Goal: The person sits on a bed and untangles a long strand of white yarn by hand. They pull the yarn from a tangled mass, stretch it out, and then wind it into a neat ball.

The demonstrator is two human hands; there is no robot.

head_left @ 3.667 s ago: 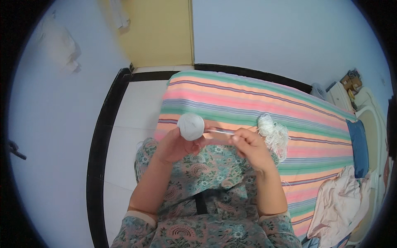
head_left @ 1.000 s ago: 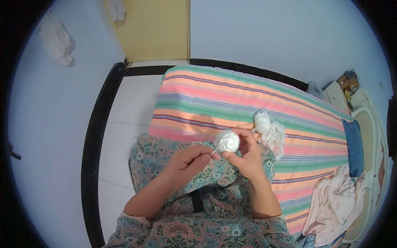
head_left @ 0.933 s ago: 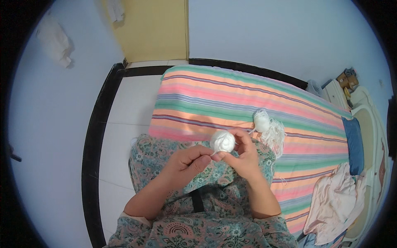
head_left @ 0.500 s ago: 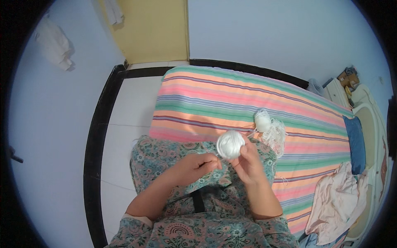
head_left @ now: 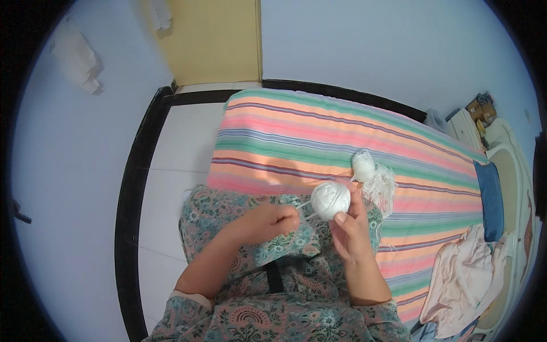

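A round ball of white yarn [head_left: 330,200] is held up over my lap in my right hand [head_left: 351,229], thumb on its near side and fingers round its right. My left hand [head_left: 268,223] is closed to the left of the ball, pinching a white strand that runs from the ball. The fingertips on that strand are partly hidden. Just beyond my right hand, a smaller white yarn ball [head_left: 363,166] lies on the bed beside a loose tangle of white yarn [head_left: 382,191].
The bed's striped sheet [head_left: 285,128] stretches ahead and right. A blue pillow [head_left: 489,199] leans by the pale headboard [head_left: 515,188], with a crumpled pink cloth [head_left: 458,279] nearer me. White floor tiles [head_left: 171,211] lie to the left. A yellow door [head_left: 216,45] is at the back.
The held ball has shifted right and slightly turned in my right hand. My left hand has moved a little left, so the gap between them is wider and the strand shows.
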